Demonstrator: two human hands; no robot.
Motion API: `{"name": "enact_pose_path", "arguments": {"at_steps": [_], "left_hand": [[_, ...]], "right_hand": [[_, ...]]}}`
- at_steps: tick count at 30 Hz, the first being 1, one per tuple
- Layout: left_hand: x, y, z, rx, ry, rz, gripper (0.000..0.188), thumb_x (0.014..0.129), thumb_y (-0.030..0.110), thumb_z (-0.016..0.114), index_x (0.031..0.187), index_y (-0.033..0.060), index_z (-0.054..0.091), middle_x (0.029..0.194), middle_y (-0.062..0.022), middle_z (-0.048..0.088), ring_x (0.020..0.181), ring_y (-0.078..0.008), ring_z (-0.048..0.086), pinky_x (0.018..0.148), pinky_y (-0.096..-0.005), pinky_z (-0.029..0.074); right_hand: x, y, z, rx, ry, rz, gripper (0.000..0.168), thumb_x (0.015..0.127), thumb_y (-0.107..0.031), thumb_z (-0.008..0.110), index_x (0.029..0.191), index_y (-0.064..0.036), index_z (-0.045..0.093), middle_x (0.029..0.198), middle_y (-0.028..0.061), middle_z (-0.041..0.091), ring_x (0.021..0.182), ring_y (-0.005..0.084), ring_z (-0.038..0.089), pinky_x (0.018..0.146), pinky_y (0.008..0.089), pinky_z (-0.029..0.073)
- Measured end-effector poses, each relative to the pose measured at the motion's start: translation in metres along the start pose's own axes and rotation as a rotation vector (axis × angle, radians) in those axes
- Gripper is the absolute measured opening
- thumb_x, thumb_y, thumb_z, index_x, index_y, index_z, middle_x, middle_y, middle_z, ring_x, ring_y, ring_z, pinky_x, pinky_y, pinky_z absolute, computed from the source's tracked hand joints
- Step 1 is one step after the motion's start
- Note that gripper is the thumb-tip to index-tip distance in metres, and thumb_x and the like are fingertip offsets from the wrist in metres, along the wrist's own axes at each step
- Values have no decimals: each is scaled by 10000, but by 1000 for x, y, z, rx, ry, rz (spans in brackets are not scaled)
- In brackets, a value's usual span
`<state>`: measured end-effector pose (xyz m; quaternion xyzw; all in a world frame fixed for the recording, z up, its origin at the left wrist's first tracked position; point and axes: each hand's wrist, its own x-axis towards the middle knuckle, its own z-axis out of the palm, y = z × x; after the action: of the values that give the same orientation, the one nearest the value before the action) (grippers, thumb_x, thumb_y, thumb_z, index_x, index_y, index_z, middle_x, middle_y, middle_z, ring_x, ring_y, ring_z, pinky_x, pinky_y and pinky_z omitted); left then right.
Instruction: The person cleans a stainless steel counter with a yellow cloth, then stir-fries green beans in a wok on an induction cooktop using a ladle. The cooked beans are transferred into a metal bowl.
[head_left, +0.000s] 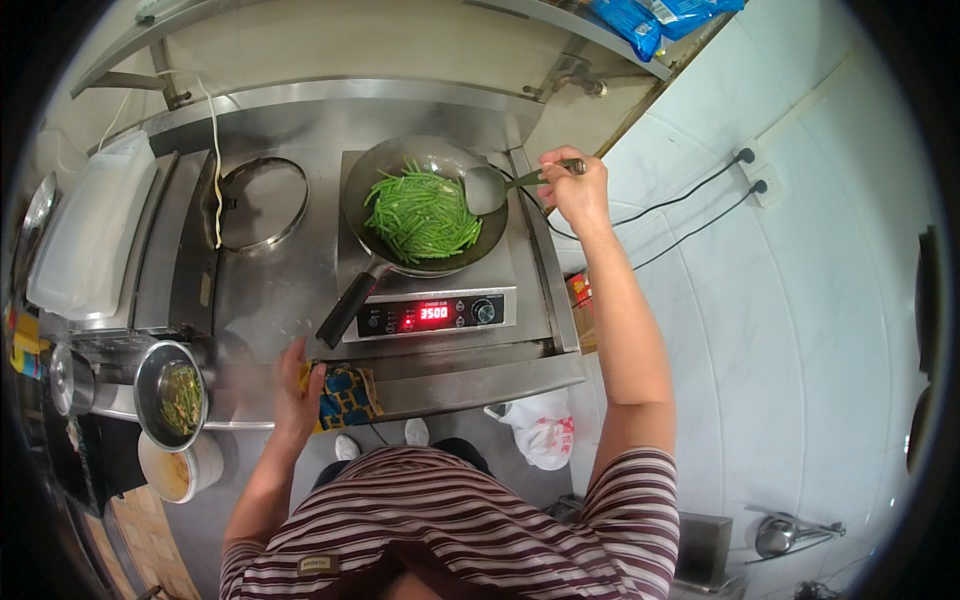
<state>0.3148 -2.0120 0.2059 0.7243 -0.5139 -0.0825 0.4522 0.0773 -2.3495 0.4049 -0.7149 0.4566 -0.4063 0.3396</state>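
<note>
My right hand grips the handle of a metal wok spatula, whose blade rests at the right side of a wok. Cut green beans lie in the wok, which stands on an induction cooker with a lit red display. The wok's black handle points toward my left hand. That hand is beside a patterned blue and yellow cloth at the counter's front edge; its fingers are apart, slightly blurred, and whether it holds the cloth's edge is unclear.
A round metal ring lies left of the cooker. Further left are a metal bowl with food, a white bucket and a translucent plastic container. A shelf edge runs above; black cables cross the right wall.
</note>
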Motion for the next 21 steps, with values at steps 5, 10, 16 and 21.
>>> {"name": "enact_pose_path", "arguments": {"at_steps": [5,10,16,21], "left_hand": [[10,1,27,-17,0,-34,489,894,214,580,1302,-12,429,988,-161,606,909,-330,569,841,-397,428],[15,2,28,-56,-49,-159,451,891,213,583,1268,-1,459,919,-164,619,852,-337,589,802,-403,441],[17,7,23,-86,-48,-158,392,869,180,596,1206,3,502,934,-178,621,879,-342,594,797,-411,444],[18,9,21,-67,-18,-104,390,860,158,603,1200,-7,508,952,-189,615,900,-351,588,811,-412,446]], "right_hand": [[-2,15,23,136,-134,25,103,846,-30,561,886,4,650,727,71,626,555,133,610,461,249,463],[-3,28,57,65,-225,-48,111,829,-34,571,893,3,655,728,60,631,566,126,608,480,243,463],[-1,-6,64,202,-279,-43,104,833,-15,555,872,3,650,733,61,628,584,127,619,489,241,463],[-2,7,77,117,-242,-11,100,827,-15,559,861,-3,653,696,51,614,545,126,594,483,256,471]]}}
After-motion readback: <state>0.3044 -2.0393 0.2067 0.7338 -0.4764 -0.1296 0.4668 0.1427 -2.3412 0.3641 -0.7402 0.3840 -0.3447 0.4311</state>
